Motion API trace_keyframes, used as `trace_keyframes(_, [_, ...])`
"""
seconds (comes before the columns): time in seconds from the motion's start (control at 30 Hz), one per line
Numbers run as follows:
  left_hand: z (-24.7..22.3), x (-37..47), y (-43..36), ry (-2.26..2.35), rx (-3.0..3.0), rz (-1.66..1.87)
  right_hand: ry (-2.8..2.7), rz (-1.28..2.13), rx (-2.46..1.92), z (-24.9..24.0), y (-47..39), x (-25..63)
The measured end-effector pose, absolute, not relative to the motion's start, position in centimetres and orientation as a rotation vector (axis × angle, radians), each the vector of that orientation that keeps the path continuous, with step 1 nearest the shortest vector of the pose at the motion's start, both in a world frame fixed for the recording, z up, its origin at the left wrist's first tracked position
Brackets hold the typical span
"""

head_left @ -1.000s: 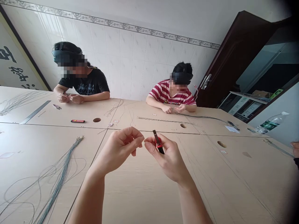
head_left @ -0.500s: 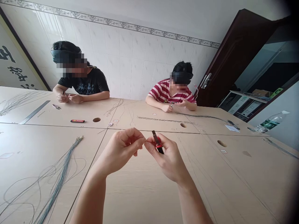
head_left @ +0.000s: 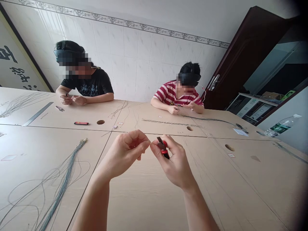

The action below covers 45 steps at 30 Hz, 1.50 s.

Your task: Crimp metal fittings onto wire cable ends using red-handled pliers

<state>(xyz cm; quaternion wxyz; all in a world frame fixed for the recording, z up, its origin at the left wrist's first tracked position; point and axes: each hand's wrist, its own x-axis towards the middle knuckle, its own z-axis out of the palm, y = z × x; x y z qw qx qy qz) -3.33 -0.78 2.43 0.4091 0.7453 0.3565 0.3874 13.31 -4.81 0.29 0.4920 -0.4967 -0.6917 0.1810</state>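
Both hands raised above the desk (head_left: 149,199), fingertips almost meeting. The left hand (head_left: 127,152) is curled shut, thumb and forefinger pinched together on something too fine to make out, probably a wire end or small fitting. The right hand (head_left: 172,162) is closed around a small tool (head_left: 163,148) with a red grip and dark tip; the tip points up and toward the left fingertips, just beside them.

A bundle (head_left: 64,183) of grey wires lies on the desk well to the left of the left hand, its ends fanned toward the far side. Farther off, beyond both hands, a cable hole (head_left: 190,128) is cut in the desk top. Two other people sit across the desk, each with hands busy at their own wires; a bottle (head_left: 280,125) stands far to the right of the right hand.

Risks, as judged from this pose:
- The pinched piece is tiny and held only by fingertip pressure. A slight loosening of the left hand would drop it onto the pale desk, where it would be hard to find, or let it roll toward the hole.
- The tool tip works right against the left fingertips; a slip of the right hand could nip or jab them.
- Neither forearm rests on the desk, so tremor could misalign tip and piece.
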Motion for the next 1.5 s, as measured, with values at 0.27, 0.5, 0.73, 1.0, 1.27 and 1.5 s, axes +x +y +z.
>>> trace_keyframes(0.27, [2.4, -3.4, -0.8, 0.836, 1.779, 0.985, -1.631, 0.522, -1.226, 0.5, -5.0, 13.5])
trace_keyframes(0.5, [2.4, -3.5, -0.8, 0.841, 1.738, 0.968, -1.646, 0.548, -1.221, 0.6, -5.0, 13.5])
trace_keyframes(0.73, [2.3, -3.7, -0.8, 0.831, 1.839, 0.94, -1.695, 0.434, -1.187, 0.3, -4.9, 13.2])
trace_keyframes(1.0, [2.6, -4.0, -0.8, 0.855, 1.805, 0.935, -1.775, 0.282, -1.089, 0.2, -4.5, 13.5])
trace_keyframes(1.27, [3.0, -4.2, -0.8, 0.892, 1.803, 0.941, -1.683, 0.357, -1.136, -0.5, -3.7, 13.9])
trace_keyframes(1.5, [2.8, -4.2, -0.9, 0.932, 1.812, 0.937, -1.072, 1.106, -0.874, -1.5, -1.8, 14.1])
